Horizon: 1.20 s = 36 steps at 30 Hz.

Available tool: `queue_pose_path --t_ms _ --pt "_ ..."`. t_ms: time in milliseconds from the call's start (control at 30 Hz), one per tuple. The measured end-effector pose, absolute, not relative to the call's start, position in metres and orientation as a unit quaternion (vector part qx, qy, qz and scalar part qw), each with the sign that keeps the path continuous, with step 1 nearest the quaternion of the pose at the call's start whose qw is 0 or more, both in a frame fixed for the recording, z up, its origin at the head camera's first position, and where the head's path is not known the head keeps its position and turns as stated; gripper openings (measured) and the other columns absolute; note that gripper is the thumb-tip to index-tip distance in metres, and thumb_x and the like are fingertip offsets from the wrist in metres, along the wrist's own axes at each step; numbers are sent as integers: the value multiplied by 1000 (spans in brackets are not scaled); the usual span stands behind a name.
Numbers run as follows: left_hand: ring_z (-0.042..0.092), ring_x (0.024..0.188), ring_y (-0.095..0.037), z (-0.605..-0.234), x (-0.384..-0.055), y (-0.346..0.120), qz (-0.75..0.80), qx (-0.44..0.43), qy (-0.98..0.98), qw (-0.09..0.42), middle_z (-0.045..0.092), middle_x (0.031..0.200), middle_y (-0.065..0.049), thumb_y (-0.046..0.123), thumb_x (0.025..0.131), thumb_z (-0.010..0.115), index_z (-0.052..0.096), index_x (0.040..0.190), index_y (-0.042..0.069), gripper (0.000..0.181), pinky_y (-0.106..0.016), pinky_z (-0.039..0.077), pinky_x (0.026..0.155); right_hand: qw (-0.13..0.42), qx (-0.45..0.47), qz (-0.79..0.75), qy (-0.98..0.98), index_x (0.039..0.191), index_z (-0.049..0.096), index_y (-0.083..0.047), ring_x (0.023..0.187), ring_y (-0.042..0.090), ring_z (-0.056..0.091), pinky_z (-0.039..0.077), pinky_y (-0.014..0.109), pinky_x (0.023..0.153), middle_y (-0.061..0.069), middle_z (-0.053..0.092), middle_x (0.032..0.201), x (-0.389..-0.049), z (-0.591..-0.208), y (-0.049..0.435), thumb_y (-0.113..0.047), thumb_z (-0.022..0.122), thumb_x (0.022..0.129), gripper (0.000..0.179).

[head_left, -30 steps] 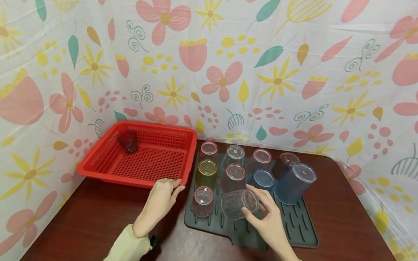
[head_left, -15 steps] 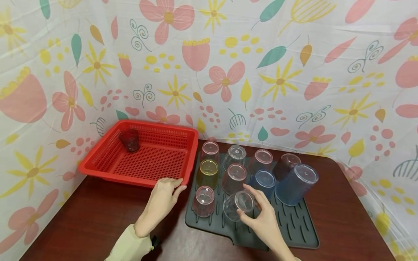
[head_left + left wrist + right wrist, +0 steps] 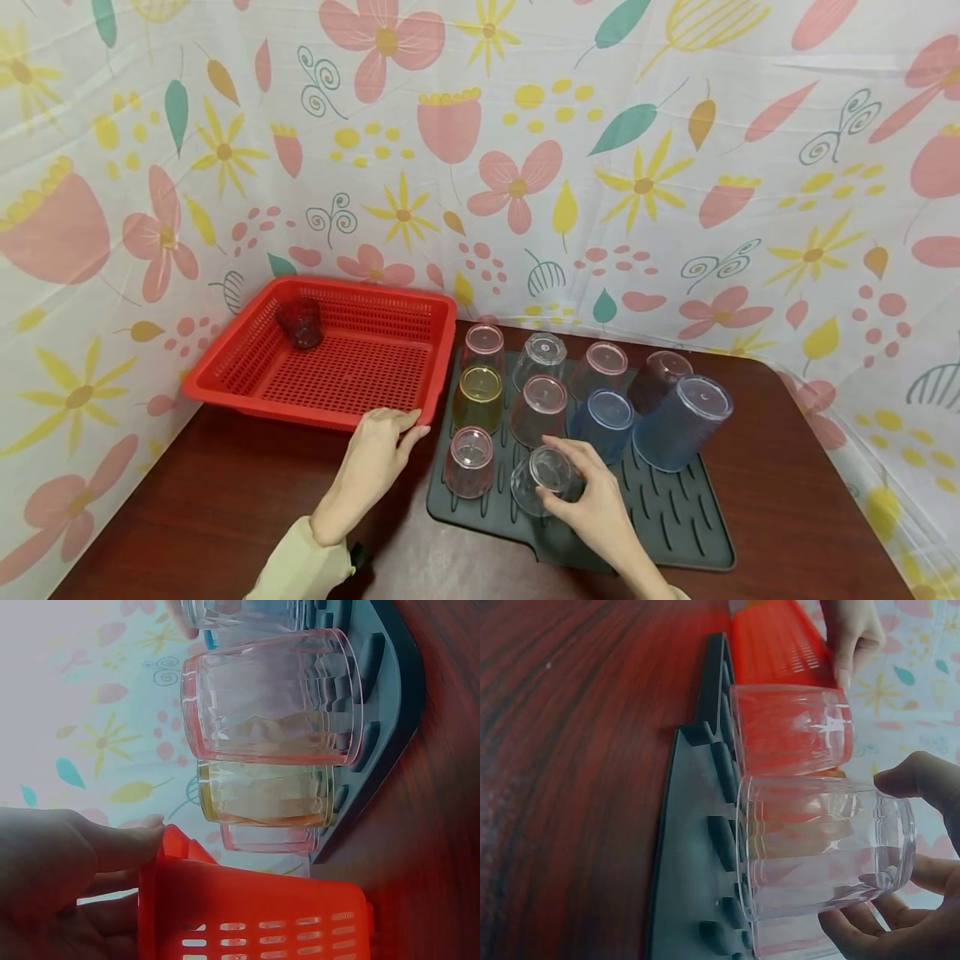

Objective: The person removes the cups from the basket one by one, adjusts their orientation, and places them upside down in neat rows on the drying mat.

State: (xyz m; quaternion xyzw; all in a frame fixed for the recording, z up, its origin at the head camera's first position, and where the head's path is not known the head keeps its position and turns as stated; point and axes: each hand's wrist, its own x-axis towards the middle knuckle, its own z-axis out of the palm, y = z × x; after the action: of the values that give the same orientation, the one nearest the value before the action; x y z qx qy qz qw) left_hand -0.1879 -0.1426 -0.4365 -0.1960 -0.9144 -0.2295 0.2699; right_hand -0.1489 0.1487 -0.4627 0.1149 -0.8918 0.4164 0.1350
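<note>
My right hand (image 3: 596, 504) holds a clear drinking glass (image 3: 527, 492) by its base, thumb on one side and fingers on the other. The glass is upside down, its mouth right at the ridges of the dark drying mat (image 3: 675, 533) in the right wrist view. To its left stands an upturned glass with a pinkish rim (image 3: 468, 477). My left hand (image 3: 375, 457) grips the front right corner of the red plastic basket (image 3: 300, 415); in the left wrist view the thumb lies over the rim. A dark red glass (image 3: 300, 323) sits in the basket's back left corner.
Behind the clear glass, upturned cups stand close together on the mat: a yellow one (image 3: 478, 404), a short blue one (image 3: 606, 425), a tall blue tumbler (image 3: 678, 425), and several pink or clear ones. A floral curtain (image 3: 480, 167) hangs behind the brown table (image 3: 810, 517).
My right hand has turned the clear glass from lying tilted sideways to mouth down and lowered it onto the mat, shifting slightly left. My left hand stays on the basket corner.
</note>
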Motion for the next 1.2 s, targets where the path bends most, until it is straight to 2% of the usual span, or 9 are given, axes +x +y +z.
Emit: queue_pose_path --t_ms 167,400,600,733,867,967,1100,1200 --pt "69 80 -24 -439 -188 -142 -234 -194 -914 270 75 89 -13 12 80 76 75 98 -1 22 -42 52 80 134 116 413 -893 128 62 -18 106 17 62 51 39 82 -3 61 120 -151 -465 147 -7 83 68 65" --pt "69 80 -25 -442 -188 -142 -241 -192 -911 275 75 89 -14 13 79 78 76 98 -1 24 -43 53 80 119 122 412 -895 131 60 -17 114 25 60 52 53 89 0 60 122 -153 -469 146 -9 83 71 65" --pt "70 81 -24 -441 -189 -143 -245 -192 -911 270 75 89 -13 12 79 77 76 97 -1 23 -42 53 81 117 134 402 -898 139 51 -19 119 27 58 52 51 90 3 57 130 -148 -467 153 -21 84 74 73" --pt "70 83 -25 -439 -190 -144 -249 -192 -914 258 75 90 -13 13 80 77 75 98 -1 23 -43 53 82 116 124 393 -904 141 48 -18 120 28 57 52 48 92 6 55 132 -138 -463 164 -25 77 83 65" --pt "70 89 -28 -434 -191 -146 -279 -183 -919 211 75 96 -14 18 83 74 75 103 -1 27 -44 53 86 104 101 359 -922 138 52 -14 116 33 58 52 50 88 9 56 130 -125 -461 180 -22 69 90 51" --pt "69 96 -29 -428 -192 -150 -309 -168 -924 152 74 101 -14 24 86 71 73 107 1 32 -44 53 88 76 95 319 -940 136 54 -10 115 38 57 50 56 86 14 56 130 -117 -463 194 -23 67 91 49" --pt "68 105 -26 -419 -198 -158 -326 -168 -927 76 72 109 -13 30 91 67 72 111 3 34 -41 55 88 30 116 275 -954 136 52 -3 120 52 48 44 66 85 30 49 133 -110 -475 215 -24 69 89 54" --pt "67 106 -23 -411 -204 -166 -312 -181 -932 47 72 111 -11 28 92 65 72 113 5 31 -39 55 87 -27 119 266 -956 139 48 1 125 63 34 38 73 87 43 38 137 -105 -487 228 -28 68 88 62"
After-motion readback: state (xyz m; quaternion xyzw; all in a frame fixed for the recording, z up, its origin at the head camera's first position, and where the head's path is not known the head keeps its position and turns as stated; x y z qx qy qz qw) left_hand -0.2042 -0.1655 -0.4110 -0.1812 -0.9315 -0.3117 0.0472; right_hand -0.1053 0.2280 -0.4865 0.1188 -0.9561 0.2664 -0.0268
